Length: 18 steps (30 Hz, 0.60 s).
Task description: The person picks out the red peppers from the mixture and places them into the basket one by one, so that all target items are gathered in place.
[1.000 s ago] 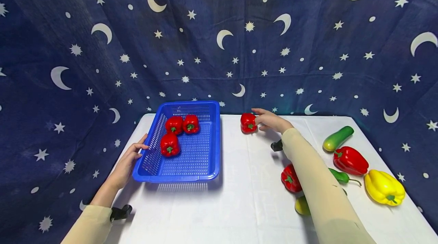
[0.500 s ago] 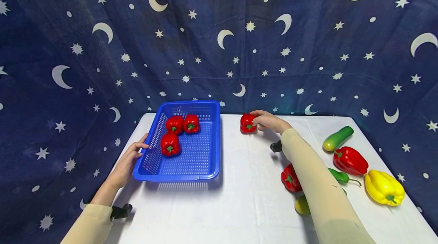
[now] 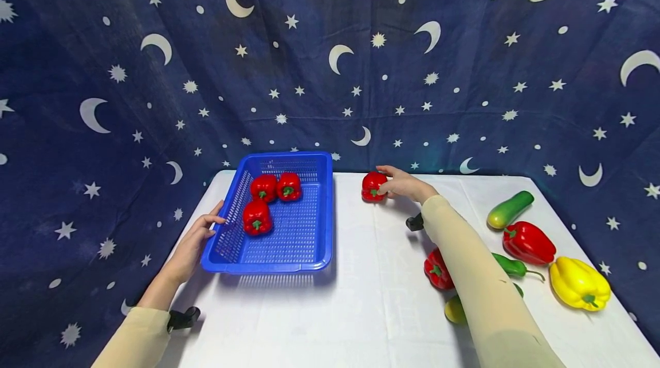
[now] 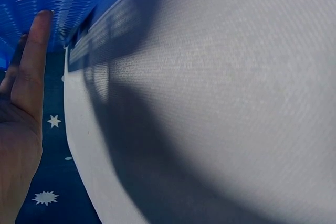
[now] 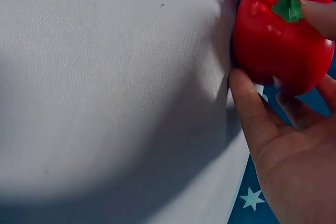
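Note:
In the head view, my left hand [image 3: 196, 240] touches the left rim of a blue plastic basket [image 3: 330, 224]. The left wrist view shows a straight finger [image 4: 34, 51] against its slotted wall. Three red bell peppers [image 3: 256, 217] lie inside the basket. At the far side of the table, my right hand [image 3: 407, 186] holds another red bell pepper [image 3: 371, 186], which rests on the cloth. In the right wrist view, the thumb lies by the pepper's green stem [image 5: 287, 8], and the other fingers reach round its opposite side.
A red bell pepper [image 3: 436, 270] and a yellow-green vegetable [image 3: 455, 310] lie partly behind my right sleeve. Farther right are a green cucumber-like vegetable [image 3: 510, 209], a long red pepper [image 3: 529, 243], a green chili [image 3: 513, 266] and a yellow bell pepper [image 3: 578, 283]. A starry curtain [image 3: 330, 98] hangs behind.
My right hand has moved slightly left, from beside the red bell pepper to round it. The pepper stays almost in place. My left hand and the basket have not moved.

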Available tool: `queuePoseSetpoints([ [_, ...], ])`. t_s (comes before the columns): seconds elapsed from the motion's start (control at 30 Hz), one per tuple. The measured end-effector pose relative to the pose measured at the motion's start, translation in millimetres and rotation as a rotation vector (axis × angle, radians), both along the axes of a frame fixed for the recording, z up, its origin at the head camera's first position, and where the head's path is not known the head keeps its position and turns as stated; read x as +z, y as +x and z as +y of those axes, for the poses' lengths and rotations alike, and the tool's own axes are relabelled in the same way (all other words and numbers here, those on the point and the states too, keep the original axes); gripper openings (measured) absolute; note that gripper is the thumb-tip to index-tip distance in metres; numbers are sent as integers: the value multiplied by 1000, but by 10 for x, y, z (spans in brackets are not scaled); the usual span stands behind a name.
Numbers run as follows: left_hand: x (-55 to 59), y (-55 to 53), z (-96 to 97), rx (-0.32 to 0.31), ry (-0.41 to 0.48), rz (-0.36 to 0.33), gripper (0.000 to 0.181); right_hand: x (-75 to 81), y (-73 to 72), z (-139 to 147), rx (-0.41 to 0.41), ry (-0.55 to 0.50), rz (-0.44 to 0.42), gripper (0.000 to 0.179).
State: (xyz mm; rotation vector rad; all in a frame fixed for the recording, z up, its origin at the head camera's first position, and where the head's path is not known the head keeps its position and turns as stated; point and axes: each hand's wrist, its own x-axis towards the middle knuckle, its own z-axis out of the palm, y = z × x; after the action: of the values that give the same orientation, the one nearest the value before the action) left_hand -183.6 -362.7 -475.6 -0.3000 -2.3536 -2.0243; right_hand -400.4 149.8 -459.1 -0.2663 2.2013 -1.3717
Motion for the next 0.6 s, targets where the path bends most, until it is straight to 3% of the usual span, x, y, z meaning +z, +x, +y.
queuePoseSetpoints([
  [0.6, 27, 1, 14, 5, 7, -7, 32, -52, -20, -26, 24, 62, 65, 96],
])
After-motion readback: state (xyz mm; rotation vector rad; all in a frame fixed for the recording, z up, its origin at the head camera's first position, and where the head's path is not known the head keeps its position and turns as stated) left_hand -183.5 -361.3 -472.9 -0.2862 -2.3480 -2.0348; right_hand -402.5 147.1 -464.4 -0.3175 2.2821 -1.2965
